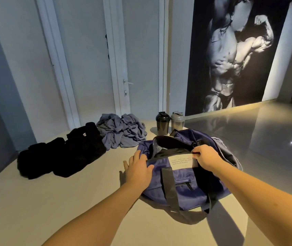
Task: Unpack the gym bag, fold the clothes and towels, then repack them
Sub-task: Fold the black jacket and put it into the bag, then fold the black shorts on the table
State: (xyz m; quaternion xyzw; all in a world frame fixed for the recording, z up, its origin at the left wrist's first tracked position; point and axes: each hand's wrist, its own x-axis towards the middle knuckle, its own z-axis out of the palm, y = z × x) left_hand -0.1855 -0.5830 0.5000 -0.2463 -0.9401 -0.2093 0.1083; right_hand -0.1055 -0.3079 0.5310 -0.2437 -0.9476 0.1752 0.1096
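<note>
A navy gym bag [180, 180] with grey straps lies on the pale floor, its top unzipped and dark inside. My left hand [139, 167] rests flat, fingers spread, on the bag's left end. My right hand [204, 157] pinches the near edge of the opening, by the white label, on what looks like a zipper pull. A crumpled grey-blue cloth pile [120, 132] lies behind the bag to the left. Beside that pile, further left, sit black clothes [61, 153] in a loose heap.
Two shaker bottles, one black [162, 126] and one grey [177, 122], stand just behind the bag. White doors [136, 55] and a large wall poster [234, 54] close off the back. Glossy floor [266, 139] stretches to the right.
</note>
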